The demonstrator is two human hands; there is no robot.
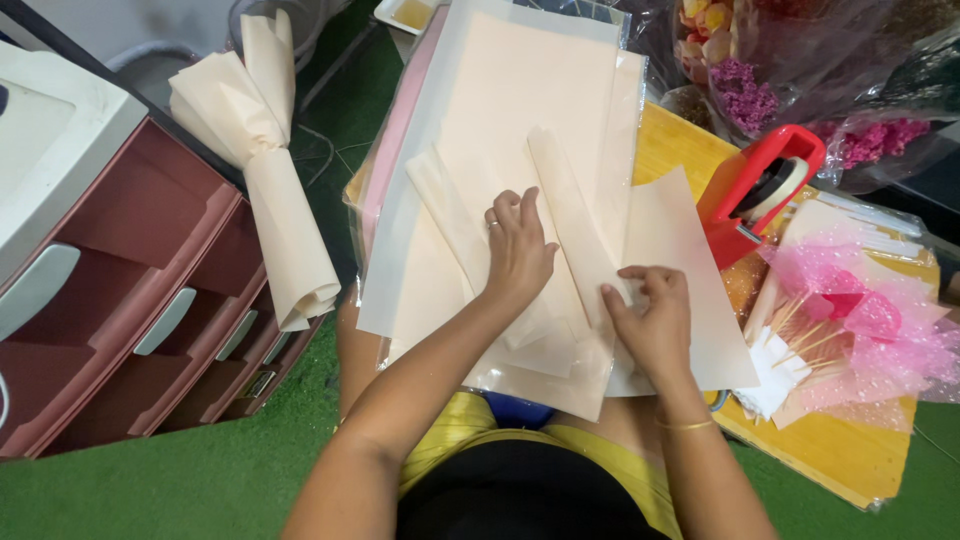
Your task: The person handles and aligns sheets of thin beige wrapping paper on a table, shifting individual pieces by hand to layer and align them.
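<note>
The left hand (518,250) lies palm down, fingers spread and flat, pressing on a stack of cream paper sheets (520,110). It grips nothing. The right hand (650,315) sits just to the right, fingers curled, pinching the near edge of a folded cream strip (575,215) that runs away from it toward the far side. A thin gold bangle (685,425) circles the right wrist.

The sheets are pale cream, matte and smooth, layered at slight angles. They rest inside clear plastic wrapping (625,120), with a pink sheet edge (395,130) showing along the left side. A loose cream sheet (680,260) lies to the right, under the right hand. All of it sits on a yellow board (830,455) in the middle of the scene.

To the right, a red tape dispenser (755,185) stands on the board, holding a roll. Near it lies crumpled pink dotted cellophane (870,320) over thin wooden sticks (800,345). On the far right are purple dried flowers (745,95) in clear wrap.

To the left, a rolled cream paper bundle (270,170) lies on green artificial turf (150,480). Beyond it stands a dark red plastic drawer unit (130,290) with grey handles.
</note>
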